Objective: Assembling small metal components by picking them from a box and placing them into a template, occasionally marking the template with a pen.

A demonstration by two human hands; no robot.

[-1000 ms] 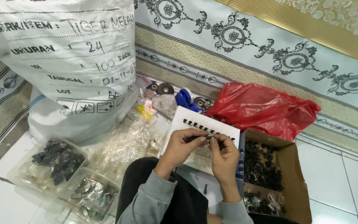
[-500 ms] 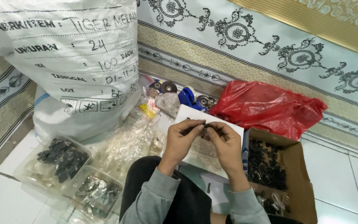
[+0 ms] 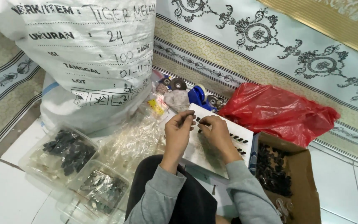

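A white card point(image 3: 212, 145) with rows of small black clips rests tilted on my lap. My left hand point(image 3: 178, 132) and my right hand point(image 3: 217, 133) meet at the card's upper edge, fingertips pinched together there. Something small and dark shows between the fingertips of both hands; I cannot make out what it is. Both sleeves are grey.
A big white sack point(image 3: 83, 54) stands at the left. Clear plastic tubs point(image 3: 63, 151) of small dark parts sit at the lower left. A red plastic bag point(image 3: 278, 112) and a cardboard box point(image 3: 303, 178) of black pieces are to the right. A blue tape dispenser point(image 3: 197, 96) lies behind the card.
Both hands have moved slightly up the card to its top edge, still pinched together. The view has shifted a little.
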